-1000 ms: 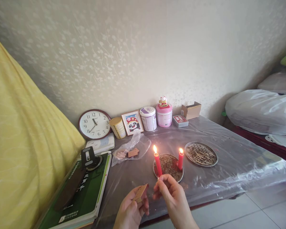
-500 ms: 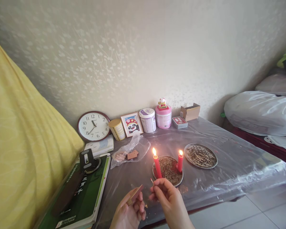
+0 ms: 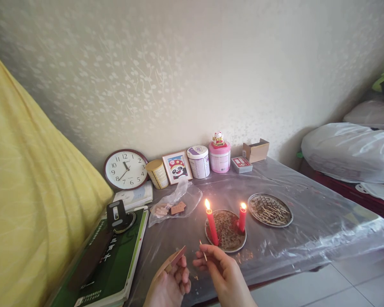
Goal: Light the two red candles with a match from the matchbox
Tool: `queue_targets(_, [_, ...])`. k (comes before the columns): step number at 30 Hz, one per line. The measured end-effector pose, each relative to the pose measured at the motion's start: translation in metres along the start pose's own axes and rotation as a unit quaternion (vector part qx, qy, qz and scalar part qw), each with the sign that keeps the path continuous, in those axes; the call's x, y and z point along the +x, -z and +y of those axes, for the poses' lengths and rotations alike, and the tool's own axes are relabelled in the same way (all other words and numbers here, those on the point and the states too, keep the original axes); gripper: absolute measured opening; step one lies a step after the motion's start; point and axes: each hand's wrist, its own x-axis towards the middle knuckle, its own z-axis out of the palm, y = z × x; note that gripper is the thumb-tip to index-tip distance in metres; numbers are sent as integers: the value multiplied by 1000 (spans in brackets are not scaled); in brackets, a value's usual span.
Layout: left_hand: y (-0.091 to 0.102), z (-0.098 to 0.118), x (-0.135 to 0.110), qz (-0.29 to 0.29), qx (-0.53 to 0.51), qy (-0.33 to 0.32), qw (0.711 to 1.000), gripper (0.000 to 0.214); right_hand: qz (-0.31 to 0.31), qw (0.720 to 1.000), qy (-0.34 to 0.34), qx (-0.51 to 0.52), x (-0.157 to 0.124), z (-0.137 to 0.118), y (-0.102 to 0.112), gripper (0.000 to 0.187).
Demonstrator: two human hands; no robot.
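Observation:
Low in the head view, my left hand [image 3: 169,279] is closed around a small brown matchbox [image 3: 176,257], tilted with its edge up. To its right, my right hand [image 3: 222,270] pinches a single match [image 3: 203,250] with a reddish tip pointing up; no flame shows on it. Just beyond stand two lit red candles, a taller left candle [image 3: 212,228] and a shorter right candle [image 3: 242,219], on a round stained metal plate [image 3: 229,248]. Another round plate [image 3: 289,222] to the right bears several matchsticks [image 3: 272,213].
A crumpled plastic bag [image 3: 182,192] with small brown boxes lies left of the candles. Green books [image 3: 118,260] with a black device [image 3: 117,215] occupy the left edge. Along the wall stand a clock [image 3: 126,168], tins [image 3: 199,164], a picture frame [image 3: 178,168] and a carton [image 3: 256,150].
Both hands have shifted slightly left and a little nearer to me. More of the match shows above my right fingers. The candles stay lit in place.

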Motion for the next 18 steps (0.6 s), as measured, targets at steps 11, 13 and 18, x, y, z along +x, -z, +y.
queue_targets(11, [6,7,1,31,6,-11,999,52,-24,991,38,-124,1,7,3,36])
queue_targets(13, [10,8,3,37,6,-3,999,53,-49,976,80,-196,2,11,5,30])
queue_targets(18, [12,13,5,74,4,21,997,52,-108,946,112,-283,4,30,5,21])
